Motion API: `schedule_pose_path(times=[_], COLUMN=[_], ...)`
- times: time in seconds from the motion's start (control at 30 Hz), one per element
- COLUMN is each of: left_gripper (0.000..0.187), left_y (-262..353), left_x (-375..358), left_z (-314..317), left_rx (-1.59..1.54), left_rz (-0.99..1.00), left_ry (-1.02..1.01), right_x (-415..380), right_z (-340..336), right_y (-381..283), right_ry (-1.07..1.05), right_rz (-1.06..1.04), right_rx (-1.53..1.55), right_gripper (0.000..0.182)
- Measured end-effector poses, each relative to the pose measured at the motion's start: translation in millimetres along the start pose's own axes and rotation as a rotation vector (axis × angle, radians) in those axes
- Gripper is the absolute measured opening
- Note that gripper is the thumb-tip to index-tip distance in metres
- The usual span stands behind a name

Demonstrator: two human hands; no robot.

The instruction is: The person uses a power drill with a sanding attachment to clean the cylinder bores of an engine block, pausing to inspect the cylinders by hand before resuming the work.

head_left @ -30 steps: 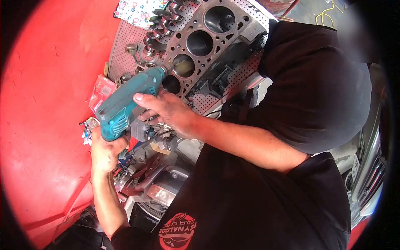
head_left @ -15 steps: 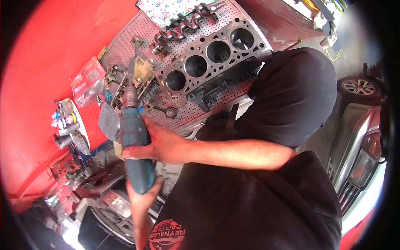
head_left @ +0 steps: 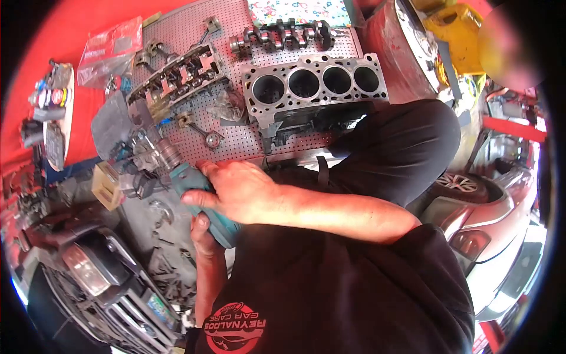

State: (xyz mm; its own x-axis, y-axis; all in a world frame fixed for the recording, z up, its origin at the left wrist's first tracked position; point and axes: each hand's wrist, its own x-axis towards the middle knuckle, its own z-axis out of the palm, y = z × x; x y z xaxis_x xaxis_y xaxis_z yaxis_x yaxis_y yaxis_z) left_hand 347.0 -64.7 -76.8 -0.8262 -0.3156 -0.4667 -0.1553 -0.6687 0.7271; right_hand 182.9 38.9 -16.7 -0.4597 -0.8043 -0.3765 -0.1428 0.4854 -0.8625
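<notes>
Down at the front edge of the bench, a teal drill (head_left: 203, 200) is gripped with both hands: the right hand (head_left: 236, 192) is wrapped over the top of the body, fingers curled round it, and the left hand (head_left: 201, 231) is tucked under the handle end, closed on it as far as can be seen, though most of its fingers are hidden behind the tool. The drill's metal nose (head_left: 167, 154) is pointed up and left, away from the engine block (head_left: 315, 88), and whatever sits in the chuck is too blurred to be made out. Just past the nose, a cluttered bit of small parts and a grey pad (head_left: 112, 124) can be seen, and a connecting rod (head_left: 203, 135) is lying loose on the perforated table (head_left: 236, 35). Further out, the block is set with its four bores facing up and nothing fitted in them, with the crankshaft (head_left: 283, 34) laid out beyond it and the cylinder head (head_left: 177, 75) off to the left. So the engine looks well stripped down, and pretty much all the putting-together seems left to be done. No contact between drill and block is shown right now, so the bore work can't be called finished or unfinished from this; the bore walls are too small to be judged. A parked car (head_left: 100, 283) is sitting below the bench.
</notes>
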Motion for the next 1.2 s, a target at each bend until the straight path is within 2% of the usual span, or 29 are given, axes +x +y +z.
schedule_pose_path(times=[0.07,0.13,0.17,0.2,0.27,0.37,0.43,0.63,0.93,1.03,1.2], left_gripper=[0.089,0.085,0.08,0.081,0.081,0.079,0.078,0.079,0.076,0.074,0.072], left_y=[-3.4,-10.9,-9.0,-9.4,-7.5,-4.2,-4.9,-6.8,-16.7,-15.5,-16.4], left_x=[1.2,3.9,1.4,-1.2,-6.5,-13.2,-17.4,-23.0,-12.7,-9.2,-7.8], left_z=[-1.2,-5.5,-4.8,-7.6,-16.6,-31.7,-35.7,-30.7,-30.3,-26.3,-25.8], left_rx=[-0.053,-0.137,-0.169,-0.196,-0.243,-0.164,-0.129,-0.157,-0.149,-0.146,-0.154], left_rz=[0.026,0.073,0.075,0.076,0.079,0.095,0.107,0.104,0.084,0.096,0.109], left_ry=[-0.042,-0.116,-0.08,-0.076,-0.072,-0.018,0.034,0.103,0.077,0.086,0.092], right_x=[-0.3,2.7,14.3,24.5,49.8,55.6,58.3,73.4,69.9,79.9,82.2], right_z=[-10.5,-31.6,-50.2,-83.5,-135.2,-185.5,-197.7,-205.0,-203.2,-199.9,-206.7], right_y=[1.9,23.4,44.4,54.9,120.0,167.4,171.2,161.0,165.8,164.1,150.5], right_ry=[-0.094,0.217,0.474,0.497,0.669,0.469,0.302,0.113,0.159,0.129,0.002], right_rz=[0.011,-0.19,-0.244,-0.061,0.055,0.063,0.1,0.123,0.022,0.087,0.083], right_rx=[-0.037,-0.261,-0.377,-0.408,-0.998,-1.199,-1.277,-1.362,-1.415,-1.438,-1.453], right_gripper=[0.076,0.062,0.059,0.058,0.06,0.061,0.057,0.051,0.05,0.044,0.039])
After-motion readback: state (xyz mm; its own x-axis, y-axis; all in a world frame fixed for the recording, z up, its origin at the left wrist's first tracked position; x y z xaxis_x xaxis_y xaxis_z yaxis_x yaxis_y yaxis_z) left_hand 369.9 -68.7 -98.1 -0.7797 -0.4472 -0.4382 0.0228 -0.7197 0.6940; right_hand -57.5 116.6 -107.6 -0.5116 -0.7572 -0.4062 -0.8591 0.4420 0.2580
